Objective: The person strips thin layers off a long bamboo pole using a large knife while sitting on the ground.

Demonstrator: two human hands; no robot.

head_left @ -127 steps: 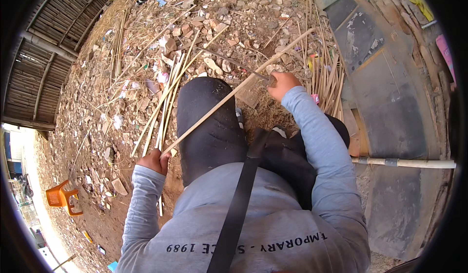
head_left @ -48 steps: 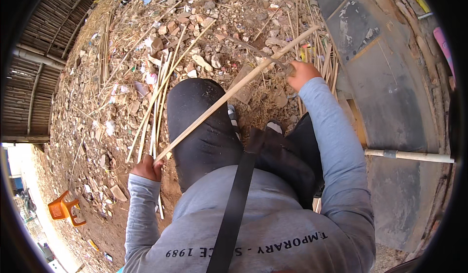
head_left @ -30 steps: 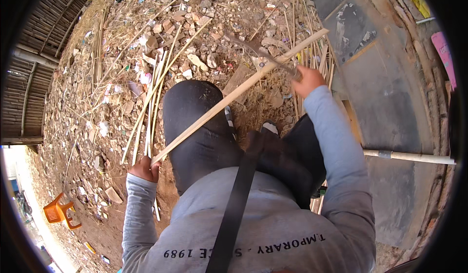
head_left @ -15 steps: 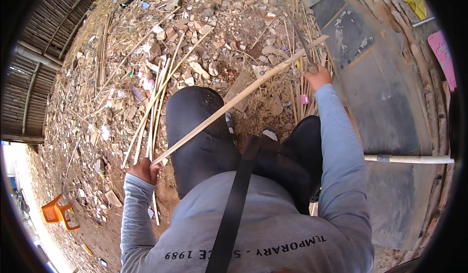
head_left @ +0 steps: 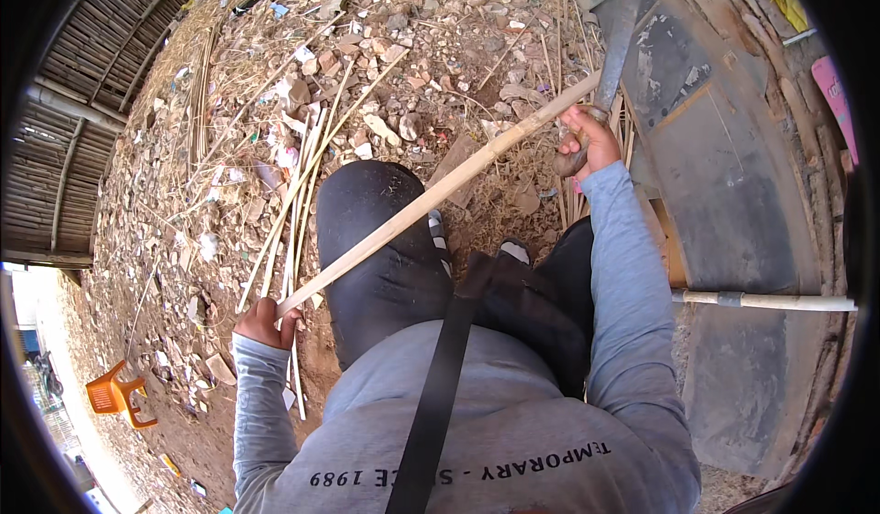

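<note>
Bamboo strip [head_left: 431, 198]: long, pale, straight, slanting across the raised knee [head_left: 385, 239]. Left hand [head_left: 263, 320] clenches its lower end; right hand [head_left: 587, 143] grasps a dark-bladed knife [head_left: 610, 51] against the upper end, above littered ground [head_left: 229, 147].

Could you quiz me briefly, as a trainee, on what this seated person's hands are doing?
1. True or false: the left hand grips the near end of the long pale bamboo strip.
2. The right hand holds: A) an orange plastic stool, B) a long dark blade, C) nothing.
3. Which dark-clad body part does the strip cross?

Key: 1 true; 2 B; 3 the left knee.
</note>
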